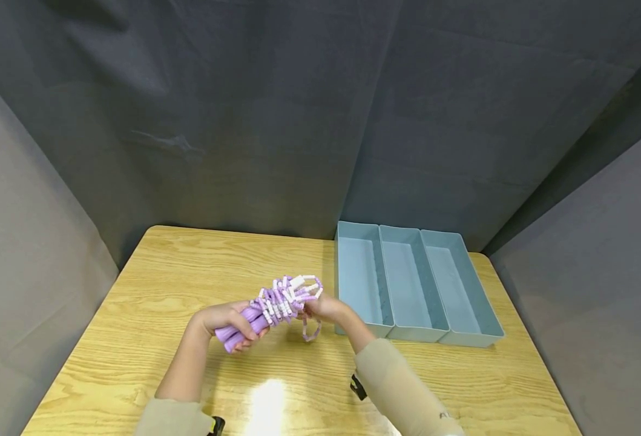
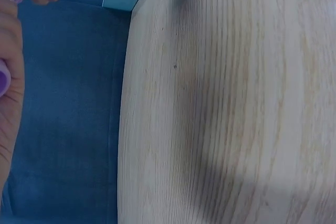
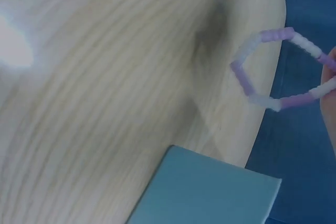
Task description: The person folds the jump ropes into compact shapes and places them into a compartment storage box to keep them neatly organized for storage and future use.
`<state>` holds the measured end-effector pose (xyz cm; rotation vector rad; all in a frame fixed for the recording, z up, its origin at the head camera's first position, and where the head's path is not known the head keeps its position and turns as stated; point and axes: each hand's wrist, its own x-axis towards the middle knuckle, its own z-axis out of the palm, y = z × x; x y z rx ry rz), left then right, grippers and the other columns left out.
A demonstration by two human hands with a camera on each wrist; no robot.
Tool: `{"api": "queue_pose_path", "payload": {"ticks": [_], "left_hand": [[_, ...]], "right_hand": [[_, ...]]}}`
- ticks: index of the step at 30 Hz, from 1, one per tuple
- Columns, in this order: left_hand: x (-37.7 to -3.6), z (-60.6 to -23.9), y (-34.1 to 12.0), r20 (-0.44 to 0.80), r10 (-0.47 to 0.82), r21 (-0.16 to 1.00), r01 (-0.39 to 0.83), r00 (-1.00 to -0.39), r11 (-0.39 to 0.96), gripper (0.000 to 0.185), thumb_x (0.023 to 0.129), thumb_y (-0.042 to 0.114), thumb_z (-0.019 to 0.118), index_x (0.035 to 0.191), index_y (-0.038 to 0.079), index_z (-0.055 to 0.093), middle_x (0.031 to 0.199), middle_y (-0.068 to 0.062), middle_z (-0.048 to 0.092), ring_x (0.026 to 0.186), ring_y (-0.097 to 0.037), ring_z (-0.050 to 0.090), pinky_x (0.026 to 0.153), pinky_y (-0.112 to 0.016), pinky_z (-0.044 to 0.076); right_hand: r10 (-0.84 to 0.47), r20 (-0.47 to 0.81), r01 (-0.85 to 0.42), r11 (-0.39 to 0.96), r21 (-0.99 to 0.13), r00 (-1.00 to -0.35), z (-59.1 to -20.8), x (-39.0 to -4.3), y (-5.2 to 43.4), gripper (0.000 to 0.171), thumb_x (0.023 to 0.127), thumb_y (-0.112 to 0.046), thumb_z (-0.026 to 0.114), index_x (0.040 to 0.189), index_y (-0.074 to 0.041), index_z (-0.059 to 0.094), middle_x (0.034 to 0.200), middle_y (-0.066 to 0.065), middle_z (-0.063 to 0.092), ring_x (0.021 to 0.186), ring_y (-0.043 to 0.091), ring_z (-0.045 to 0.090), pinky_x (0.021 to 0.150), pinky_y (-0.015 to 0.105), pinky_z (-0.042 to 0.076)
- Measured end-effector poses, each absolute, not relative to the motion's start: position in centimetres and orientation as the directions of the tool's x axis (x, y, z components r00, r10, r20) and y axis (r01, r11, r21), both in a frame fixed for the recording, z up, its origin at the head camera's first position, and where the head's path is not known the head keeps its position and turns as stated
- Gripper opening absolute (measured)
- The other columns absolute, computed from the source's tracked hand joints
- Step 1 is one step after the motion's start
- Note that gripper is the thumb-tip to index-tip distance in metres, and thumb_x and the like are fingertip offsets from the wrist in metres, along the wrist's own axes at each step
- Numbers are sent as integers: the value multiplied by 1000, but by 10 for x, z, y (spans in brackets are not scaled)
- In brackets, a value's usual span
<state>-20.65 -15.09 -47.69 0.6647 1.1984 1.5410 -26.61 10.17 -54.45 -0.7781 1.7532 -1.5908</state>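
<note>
A beaded jump rope (image 1: 279, 306), with purple and white segments, is bundled above the wooden table. My left hand (image 1: 224, 318) grips its two purple handles (image 1: 244, 330), the thumb lying over them. In the left wrist view one handle end (image 2: 3, 78) pokes out beside the left hand (image 2: 11, 51). At the bundle's far end my right hand (image 1: 325, 307) holds the beaded cord, its fingertips partly hidden behind the beads. One loop (image 3: 242, 80) of cord hangs below the right hand, plain in the right wrist view, where only an edge of that hand (image 3: 328, 111) shows.
Three long blue-grey bins (image 1: 415, 335) stand side by side at the right back of the wooden table (image 1: 200, 254). The nearest bin's wall is close beside the right hand. Dark cloth (image 1: 244, 121) hangs behind the table, with grey panels (image 1: 20, 242) at the sides.
</note>
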Motion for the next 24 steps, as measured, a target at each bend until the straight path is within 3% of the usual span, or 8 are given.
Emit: {"api": "queue_pose_path", "payload": {"ticks": [3,9,17,24], "left_hand": [[-208,-478,-152,-142,932,932,-364,-334,12,9,79,2,49,88,3,48,63,1,54,51,-7,50,47,-20,45],[-208,-480,-152,-124,926,932,-363,-356,-15,9,80,-1,48,88,2,49,64,0,53,52,-8,50,47,-20,45],[-209,-483,-153,-114,896,935,-350,-429,-48,9,80,-1,48,89,2,48,64,-1,54,51,-8,51,44,-20,45],[-209,-489,-152,-119,883,936,-348,-454,-52,10,81,-4,45,87,3,48,64,-1,54,51,-8,51,44,-20,44]], "right_hand": [[-780,-110,54,97,-994,-616,-512,-245,95,26,96,-16,31,77,-2,41,67,3,41,57,13,35,54,25,34],[-791,-154,86,128,-988,-593,-489,-229,92,33,99,-12,17,74,-5,37,68,2,37,60,14,34,59,24,34],[-764,-122,83,90,-993,-633,-506,-228,93,28,98,-16,26,78,-5,42,66,2,41,56,11,38,53,20,36],[-766,-90,10,108,-994,-636,-503,-225,97,37,101,-25,24,87,1,46,63,2,41,53,9,38,48,21,35]]}}
